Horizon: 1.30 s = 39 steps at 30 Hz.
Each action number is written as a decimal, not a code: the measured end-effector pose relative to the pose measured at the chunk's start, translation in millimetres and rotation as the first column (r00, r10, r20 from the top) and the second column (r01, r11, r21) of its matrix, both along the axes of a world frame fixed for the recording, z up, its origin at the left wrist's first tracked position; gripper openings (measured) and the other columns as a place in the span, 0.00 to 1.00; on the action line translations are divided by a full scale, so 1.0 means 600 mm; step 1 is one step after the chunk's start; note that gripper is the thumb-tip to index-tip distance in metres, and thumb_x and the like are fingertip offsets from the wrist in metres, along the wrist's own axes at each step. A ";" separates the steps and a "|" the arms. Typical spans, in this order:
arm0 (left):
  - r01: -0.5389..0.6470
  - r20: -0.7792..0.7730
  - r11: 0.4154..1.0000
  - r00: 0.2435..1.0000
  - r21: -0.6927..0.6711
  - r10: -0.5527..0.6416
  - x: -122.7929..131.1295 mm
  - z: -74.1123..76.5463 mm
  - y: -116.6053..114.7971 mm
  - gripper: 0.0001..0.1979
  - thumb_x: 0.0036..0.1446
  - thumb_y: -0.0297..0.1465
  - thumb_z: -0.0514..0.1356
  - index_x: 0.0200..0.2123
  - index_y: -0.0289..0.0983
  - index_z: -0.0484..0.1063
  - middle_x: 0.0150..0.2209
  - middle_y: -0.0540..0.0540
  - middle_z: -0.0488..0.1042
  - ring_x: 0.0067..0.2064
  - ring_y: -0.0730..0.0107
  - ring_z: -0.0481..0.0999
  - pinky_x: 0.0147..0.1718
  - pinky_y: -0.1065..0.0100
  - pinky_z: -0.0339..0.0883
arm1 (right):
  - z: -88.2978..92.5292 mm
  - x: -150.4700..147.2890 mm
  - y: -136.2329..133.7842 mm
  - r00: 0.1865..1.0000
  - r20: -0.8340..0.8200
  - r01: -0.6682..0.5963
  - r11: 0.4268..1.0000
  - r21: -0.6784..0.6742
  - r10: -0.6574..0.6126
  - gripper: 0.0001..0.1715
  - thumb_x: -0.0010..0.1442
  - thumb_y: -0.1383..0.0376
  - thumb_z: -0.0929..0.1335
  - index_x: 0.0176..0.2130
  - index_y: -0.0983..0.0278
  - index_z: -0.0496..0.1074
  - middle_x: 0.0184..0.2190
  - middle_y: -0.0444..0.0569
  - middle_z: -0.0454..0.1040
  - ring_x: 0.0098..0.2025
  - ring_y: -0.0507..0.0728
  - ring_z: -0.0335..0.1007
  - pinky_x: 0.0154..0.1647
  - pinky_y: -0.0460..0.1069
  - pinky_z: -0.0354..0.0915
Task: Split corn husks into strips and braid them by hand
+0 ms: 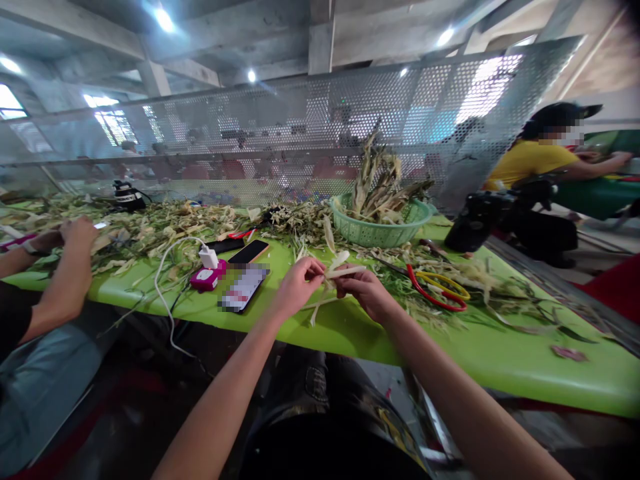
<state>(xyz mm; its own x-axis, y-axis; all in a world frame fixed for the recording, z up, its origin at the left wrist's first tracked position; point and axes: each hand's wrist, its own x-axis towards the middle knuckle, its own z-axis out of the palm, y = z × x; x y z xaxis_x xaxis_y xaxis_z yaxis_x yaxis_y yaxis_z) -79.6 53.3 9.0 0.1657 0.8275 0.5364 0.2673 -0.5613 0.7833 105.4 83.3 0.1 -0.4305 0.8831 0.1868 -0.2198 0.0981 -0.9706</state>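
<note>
My left hand (pixel 299 285) and my right hand (pixel 367 291) are close together over the green table (pixel 500 353), both with fingers pinched on a pale strip of husk (pixel 341 271) that runs between them. More thin husk strips hang down below the hands toward the table's front edge. Red and yellow scissors (pixel 440 288) lie just right of my right hand. Two phones (pixel 247 270) lie to the left of my left hand.
A green basket (pixel 381 230) heaped with dry husks stands behind my hands. Husk litter covers the back of the table. A pink power bank with white plug and cable (pixel 206 272) sits left. A co-worker's arms (pixel 65 267) rest at far left; a person in yellow (pixel 543 167) sits at right.
</note>
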 end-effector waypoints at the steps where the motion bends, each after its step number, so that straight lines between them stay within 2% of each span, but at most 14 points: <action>1: -0.016 0.015 1.000 1.000 -0.007 0.016 0.000 -0.001 0.000 0.02 0.56 0.24 0.57 0.34 0.36 0.66 0.42 0.45 0.72 0.38 0.73 0.73 0.41 0.69 0.69 | -0.001 0.000 0.000 1.000 -0.002 0.000 1.000 -0.012 0.000 0.09 0.45 0.66 0.73 0.31 0.64 0.76 0.25 0.44 0.71 0.26 0.52 0.66 0.29 0.48 0.65; 7: -0.102 -0.002 0.994 0.995 -0.031 0.102 0.001 0.006 -0.005 0.03 0.55 0.25 0.58 0.34 0.37 0.68 0.34 0.50 0.72 0.33 0.75 0.72 0.35 0.71 0.67 | -0.001 0.000 0.000 1.000 0.009 -0.016 1.000 -0.027 0.016 0.12 0.43 0.69 0.73 0.33 0.64 0.77 0.30 0.45 0.75 0.28 0.52 0.69 0.33 0.49 0.67; 10: -0.077 -0.031 0.996 0.997 -0.054 0.075 0.000 0.007 -0.008 0.08 0.56 0.24 0.55 0.39 0.38 0.69 0.36 0.49 0.72 0.34 0.75 0.73 0.36 0.72 0.67 | 0.001 -0.001 -0.002 1.000 0.010 -0.026 1.000 -0.012 0.027 0.15 0.41 0.71 0.74 0.34 0.63 0.77 0.32 0.45 0.75 0.31 0.53 0.70 0.35 0.49 0.67; 13: -0.051 -0.056 0.998 0.997 -0.037 0.049 0.001 0.003 -0.006 0.08 0.58 0.23 0.53 0.38 0.38 0.70 0.38 0.48 0.71 0.38 0.73 0.73 0.40 0.71 0.67 | 0.001 -0.002 -0.003 0.999 0.018 -0.030 0.999 -0.018 0.030 0.14 0.42 0.71 0.74 0.33 0.62 0.76 0.27 0.42 0.74 0.28 0.52 0.69 0.34 0.49 0.66; 18: -0.058 -0.007 0.996 0.998 -0.069 0.058 0.001 -0.008 0.001 0.08 0.56 0.23 0.55 0.40 0.39 0.64 0.36 0.49 0.69 0.37 0.73 0.72 0.39 0.70 0.67 | 0.001 -0.001 -0.003 1.000 0.016 -0.026 1.000 -0.011 0.026 0.12 0.43 0.70 0.75 0.32 0.63 0.75 0.27 0.42 0.74 0.28 0.51 0.68 0.34 0.48 0.65; 21: -0.067 -0.089 0.995 0.994 -0.071 0.061 0.003 -0.009 -0.001 0.06 0.56 0.23 0.55 0.38 0.38 0.66 0.37 0.48 0.70 0.39 0.71 0.71 0.42 0.68 0.67 | 0.004 -0.001 -0.003 0.999 0.030 -0.017 1.000 0.007 0.017 0.11 0.44 0.68 0.75 0.31 0.64 0.74 0.27 0.42 0.73 0.27 0.51 0.67 0.33 0.48 0.64; 25: -0.091 -0.151 0.994 0.985 -0.056 0.082 0.007 -0.007 -0.013 0.04 0.56 0.26 0.55 0.36 0.38 0.67 0.38 0.47 0.69 0.40 0.70 0.71 0.43 0.67 0.67 | 0.005 0.000 -0.003 0.999 0.032 -0.001 1.000 0.022 0.001 0.10 0.45 0.67 0.75 0.30 0.64 0.73 0.27 0.43 0.72 0.27 0.51 0.66 0.31 0.47 0.63; 29: -0.079 -0.172 0.996 0.982 -0.031 0.073 0.014 -0.008 -0.024 0.06 0.55 0.28 0.58 0.39 0.37 0.68 0.40 0.45 0.68 0.41 0.68 0.71 0.43 0.66 0.67 | -0.002 0.003 0.002 1.000 0.018 -0.002 0.999 0.037 0.001 0.09 0.46 0.68 0.74 0.31 0.64 0.73 0.29 0.43 0.73 0.30 0.51 0.67 0.34 0.47 0.63; 34: -0.148 -0.258 0.986 0.952 0.071 0.162 0.021 -0.008 -0.026 0.07 0.53 0.27 0.60 0.37 0.37 0.68 0.39 0.45 0.68 0.42 0.66 0.71 0.44 0.64 0.67 | -0.007 0.004 0.004 1.000 0.017 -0.001 0.999 0.035 0.001 0.10 0.46 0.67 0.75 0.32 0.63 0.73 0.28 0.42 0.73 0.30 0.52 0.68 0.34 0.48 0.62; 39: -0.180 -0.292 0.980 0.936 0.085 0.198 0.025 -0.009 -0.023 0.07 0.52 0.26 0.60 0.36 0.36 0.67 0.39 0.45 0.67 0.41 0.66 0.71 0.44 0.64 0.66 | -0.004 0.002 0.003 1.000 0.027 -0.002 1.000 0.027 0.001 0.11 0.46 0.65 0.75 0.31 0.63 0.73 0.28 0.44 0.73 0.31 0.53 0.68 0.34 0.49 0.62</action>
<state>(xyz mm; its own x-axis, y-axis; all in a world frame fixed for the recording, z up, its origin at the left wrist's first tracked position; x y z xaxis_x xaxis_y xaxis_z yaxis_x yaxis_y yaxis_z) -64.6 39.4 3.5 0.1680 0.8293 0.5330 0.5883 -0.5182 0.6208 106.6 85.3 -2.1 -0.4368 0.8774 0.1987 -0.1935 0.1240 -0.9732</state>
